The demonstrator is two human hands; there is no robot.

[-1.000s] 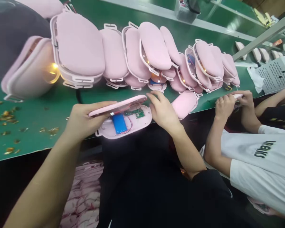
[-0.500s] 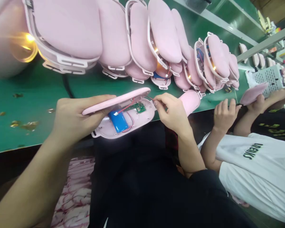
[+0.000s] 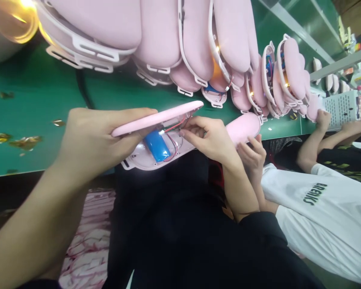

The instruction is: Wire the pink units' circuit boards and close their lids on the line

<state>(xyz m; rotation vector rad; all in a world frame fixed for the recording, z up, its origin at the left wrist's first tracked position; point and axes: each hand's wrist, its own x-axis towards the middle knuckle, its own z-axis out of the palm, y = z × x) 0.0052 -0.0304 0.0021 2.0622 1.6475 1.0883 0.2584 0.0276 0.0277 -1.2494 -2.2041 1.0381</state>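
My left hand (image 3: 93,140) is closed on the left end of a pink case, with its upper shell (image 3: 159,116) tilted up over the lower shell (image 3: 141,162). Inside lie a blue battery (image 3: 158,146) and thin red and dark wires (image 3: 173,127). The fingers of my right hand (image 3: 206,138) are pinched together at the wires inside the right part of the case. What exactly the fingertips grip is too small to tell. My right hand hides most of the green board.
Stacked pink cases (image 3: 159,36) line the back of the green bench (image 3: 27,120). A coworker's hand (image 3: 252,154) touches another pink case (image 3: 243,128) close to my right hand. A printed sheet (image 3: 341,108) lies farther right; gold scraps (image 3: 27,142) lie left.
My right hand has moved from the case's right end in over the wires and board. The coworker's nearer hand has come down to the pink case beside me. The view has shifted slightly.
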